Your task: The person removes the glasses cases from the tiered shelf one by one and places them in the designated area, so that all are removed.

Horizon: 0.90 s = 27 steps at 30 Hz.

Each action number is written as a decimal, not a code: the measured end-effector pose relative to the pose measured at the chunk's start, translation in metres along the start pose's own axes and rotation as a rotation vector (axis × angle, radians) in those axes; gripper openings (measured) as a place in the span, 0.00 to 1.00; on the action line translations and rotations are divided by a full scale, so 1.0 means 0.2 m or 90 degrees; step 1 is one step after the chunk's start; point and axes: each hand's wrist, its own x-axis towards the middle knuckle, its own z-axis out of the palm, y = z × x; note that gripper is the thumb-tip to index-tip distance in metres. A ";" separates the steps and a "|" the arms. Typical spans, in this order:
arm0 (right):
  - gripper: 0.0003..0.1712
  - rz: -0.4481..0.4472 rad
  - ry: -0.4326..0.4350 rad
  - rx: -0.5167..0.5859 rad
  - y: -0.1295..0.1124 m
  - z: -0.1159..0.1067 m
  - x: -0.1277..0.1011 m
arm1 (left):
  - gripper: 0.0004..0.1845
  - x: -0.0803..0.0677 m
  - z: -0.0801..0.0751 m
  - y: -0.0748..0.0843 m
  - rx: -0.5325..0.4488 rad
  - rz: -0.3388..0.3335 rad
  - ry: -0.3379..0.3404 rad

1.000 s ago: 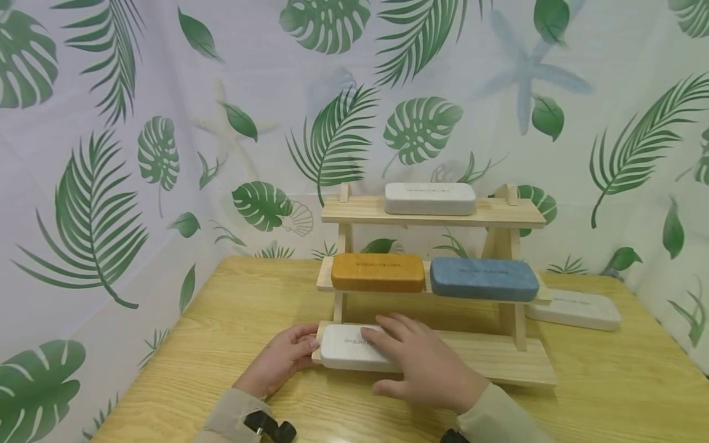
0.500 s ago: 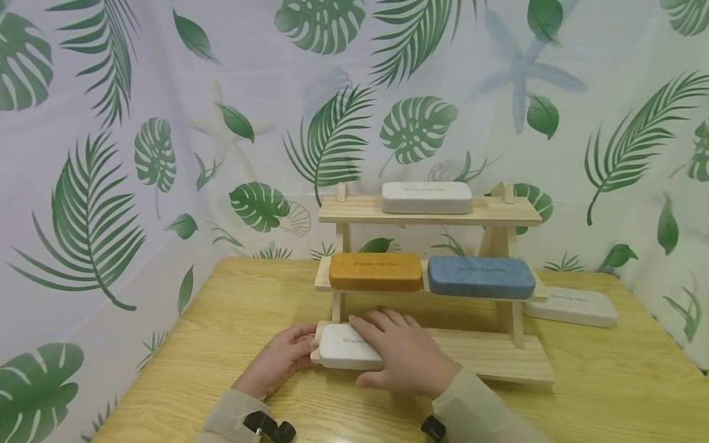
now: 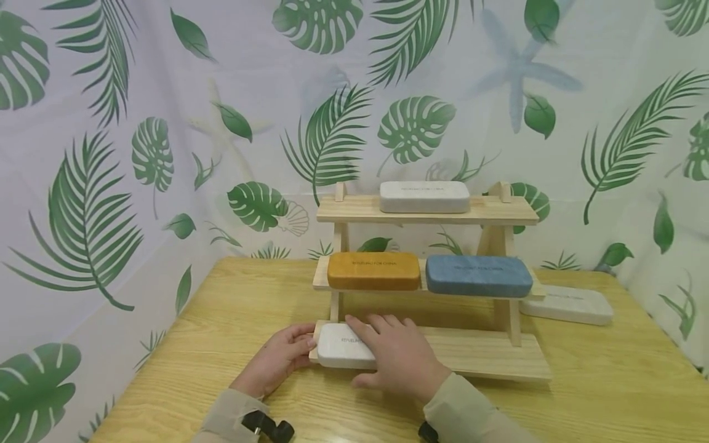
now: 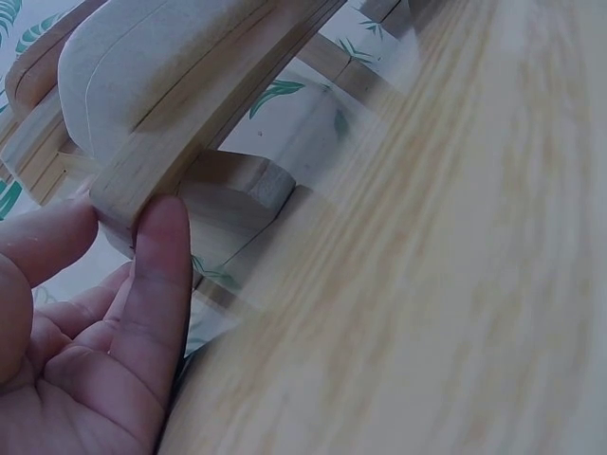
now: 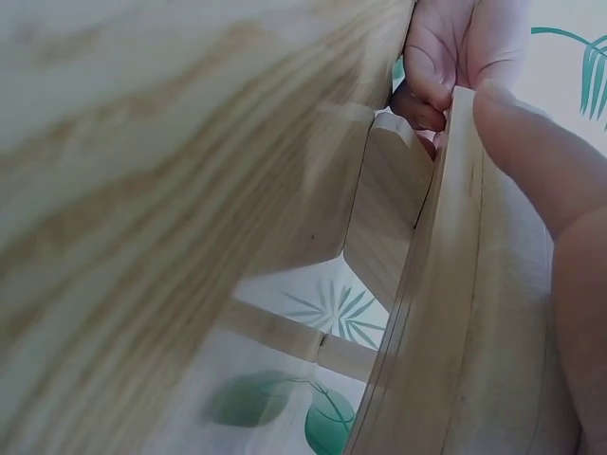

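A white glasses case [image 3: 340,346] with printed lettering lies at the left end of the bottom board [image 3: 487,354] of a three-tier wooden display stand. My left hand [image 3: 277,360] holds that board's left end; in the left wrist view the thumb and index finger pinch the board's end [image 4: 142,185] just below the case. My right hand [image 3: 401,357] rests over the case's right part, hiding it, with its fingers reaching toward the back and the thumb extended in front. In the right wrist view the right thumb [image 5: 541,156] lies across the case beside the board's edge.
An orange case [image 3: 373,271] and a blue case [image 3: 478,275] sit side by side on the middle shelf. Another white case [image 3: 424,197] is on the top shelf. One more white case [image 3: 576,306] lies on the table [image 3: 183,381], behind the stand's right side. A leaf-print curtain hangs behind.
My right hand has shifted left along the case, covering more of its top. The left hand stays at the board's end. The view has moved slightly to the right.
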 end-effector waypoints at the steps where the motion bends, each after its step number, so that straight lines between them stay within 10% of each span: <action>1: 0.61 -0.002 0.005 -0.001 0.00 0.00 0.00 | 0.32 0.00 0.00 0.00 0.000 0.000 -0.001; 27: 0.53 -0.044 0.020 0.003 -0.03 -0.01 -0.09 | 0.32 0.00 0.00 0.01 0.008 -0.004 -0.001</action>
